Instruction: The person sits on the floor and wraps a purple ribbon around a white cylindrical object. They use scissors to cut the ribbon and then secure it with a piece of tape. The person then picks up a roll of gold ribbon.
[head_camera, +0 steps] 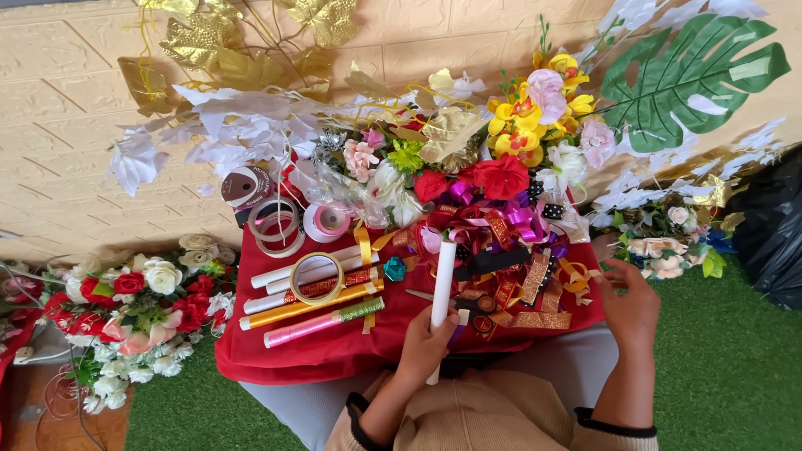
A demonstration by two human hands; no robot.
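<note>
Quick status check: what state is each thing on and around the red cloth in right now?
White roll: upright, gripped by left hand.
Right hand: open, empty, at the cloth's right edge.
Clear tape ring: resting on the wrapping rolls, which lie flat.
Ribbons: loose, tangled.
Red cloth: spread flat.

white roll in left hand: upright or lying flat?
Upright: the left hand grips the white roll near its lower end, top tilted slightly right above the red cloth.

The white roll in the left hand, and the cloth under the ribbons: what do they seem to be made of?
White roll, held by the left hand: probably rolled paper or thin plastic sheet, smooth and matte, no weave visible. Red cloth: soft fabric, matte, draped in folds at its edge.
</note>
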